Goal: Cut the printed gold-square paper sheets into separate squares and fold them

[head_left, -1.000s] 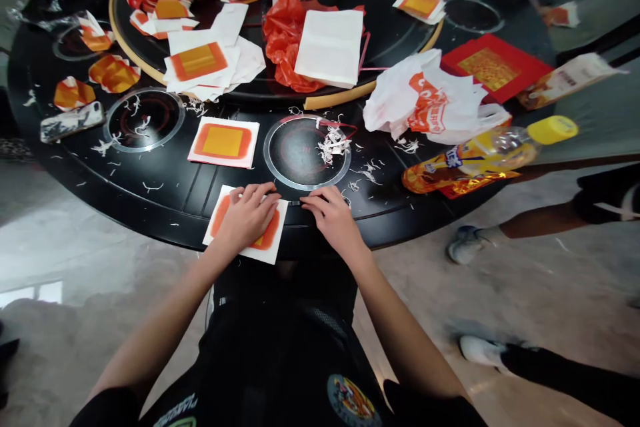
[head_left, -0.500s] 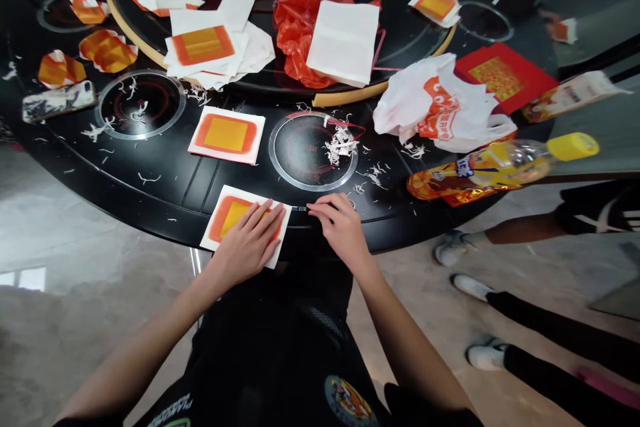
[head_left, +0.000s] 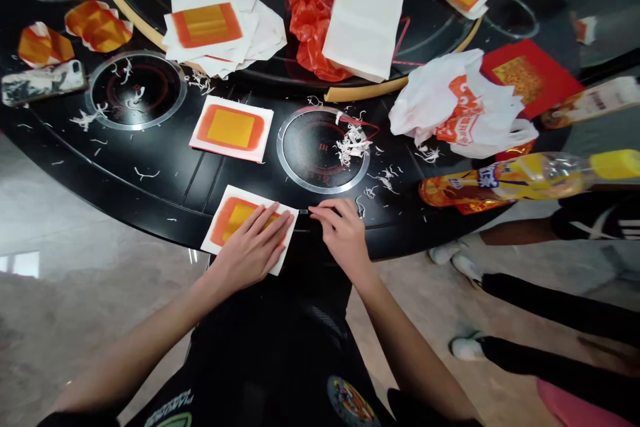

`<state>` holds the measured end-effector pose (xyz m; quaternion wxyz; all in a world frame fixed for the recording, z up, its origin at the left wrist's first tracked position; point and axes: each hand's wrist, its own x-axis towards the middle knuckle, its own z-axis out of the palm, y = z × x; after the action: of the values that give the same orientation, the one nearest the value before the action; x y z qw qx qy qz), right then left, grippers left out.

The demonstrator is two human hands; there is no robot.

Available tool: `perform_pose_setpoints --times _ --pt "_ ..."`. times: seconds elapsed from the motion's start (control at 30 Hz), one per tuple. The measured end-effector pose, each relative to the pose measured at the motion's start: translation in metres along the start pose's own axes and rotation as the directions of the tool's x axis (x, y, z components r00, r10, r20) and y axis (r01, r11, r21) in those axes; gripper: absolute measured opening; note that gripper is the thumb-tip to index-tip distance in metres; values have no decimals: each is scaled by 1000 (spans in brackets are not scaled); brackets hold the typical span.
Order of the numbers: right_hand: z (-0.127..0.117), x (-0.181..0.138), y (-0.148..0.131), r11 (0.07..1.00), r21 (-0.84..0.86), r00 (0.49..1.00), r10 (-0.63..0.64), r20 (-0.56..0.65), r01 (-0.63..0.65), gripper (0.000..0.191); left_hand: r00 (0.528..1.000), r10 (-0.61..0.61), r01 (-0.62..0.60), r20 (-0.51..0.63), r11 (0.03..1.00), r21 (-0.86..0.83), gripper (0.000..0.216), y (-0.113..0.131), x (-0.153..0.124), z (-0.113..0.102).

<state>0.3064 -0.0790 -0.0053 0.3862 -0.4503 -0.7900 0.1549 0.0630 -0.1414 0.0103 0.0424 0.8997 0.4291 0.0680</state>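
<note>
My left hand point(head_left: 254, 243) lies flat, fingers stretched, over a stack of white joss paper point(head_left: 213, 240) with an orange and gold square, at the table's near edge. It covers the stack's right part. My right hand point(head_left: 345, 237) is closed in a pinch, just right of the stack's corner. A tiny dark strip point(head_left: 304, 211) shows between its fingertips and that corner; what it is I cannot make out. A second joss paper stack point(head_left: 231, 128) sits farther in, apart from both hands.
Paper shreds point(head_left: 353, 144) lie on and around a ringed cooktop plate point(head_left: 320, 185). To the right are a white plastic bag point(head_left: 465, 103) and a lying drink bottle point(head_left: 540, 177). A phone point(head_left: 45, 82), loose papers point(head_left: 260, 33) and a red bag point(head_left: 313, 13) are farther back. People's legs point(head_left: 545, 300) show at right.
The view has shifted slightly, so the table things appear nearer. Both hands keep their places, the left on the stack and the right pinching by its corner.
</note>
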Motion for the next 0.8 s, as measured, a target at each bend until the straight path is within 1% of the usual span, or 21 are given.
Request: perform_pose_setpoints --times 0.1,0.3,0.6,0.8 --pt "3 1 -1 1000 -8 1000 7 -1 -7 29 1000 8 -8 -8 1000 20 57 0 0 0" --pt "-1 -3 -5 998 -64 1000 15 -7 -15 29 1000 10 -9 -15 1000 21 57 0 -1 0" --pt "2 -3 -6 998 -62 999 25 -30 -27 30 1000 18 -18 5 1000 8 57 -1 -2 0" --pt "6 3 -8 998 -56 1000 23 -16 -24 29 999 3 -3 -37 1000 -8 59 -2 -6 3"
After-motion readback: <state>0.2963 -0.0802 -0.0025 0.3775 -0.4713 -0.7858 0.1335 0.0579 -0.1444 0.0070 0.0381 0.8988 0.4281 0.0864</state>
